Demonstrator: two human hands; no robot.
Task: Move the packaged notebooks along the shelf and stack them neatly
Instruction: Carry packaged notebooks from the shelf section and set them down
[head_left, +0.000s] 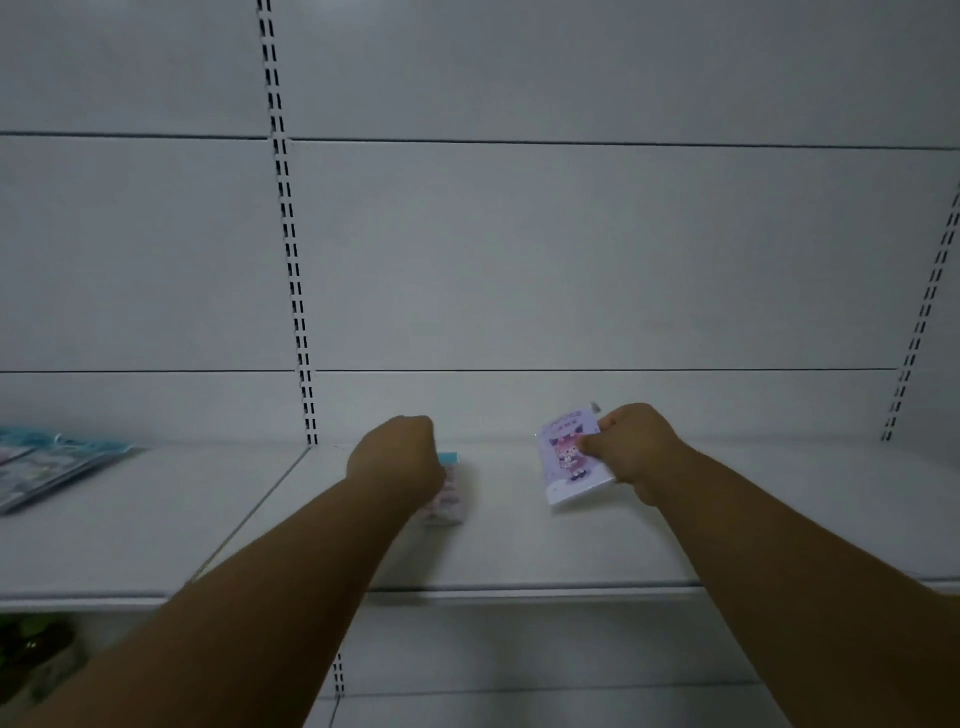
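Observation:
Both my arms reach over a white shelf (519, 545). My right hand (631, 447) pinches the right edge of a small packaged notebook (569, 457) with a purple cartoon cover, held tilted just above the shelf. My left hand (397, 457) is closed over another small packaged notebook (451, 488), pale pink with a light blue top edge, which lies on or just above the shelf. Most of that one is hidden behind my fist. The two notebooks are about a hand's width apart.
At the far left of the shelf lies a flat pile of blue packaged items (47, 467). White back panels with slotted uprights (291, 260) stand behind. A lower shelf (519, 649) sits beneath, with dark greenish goods (31, 654) at the bottom left.

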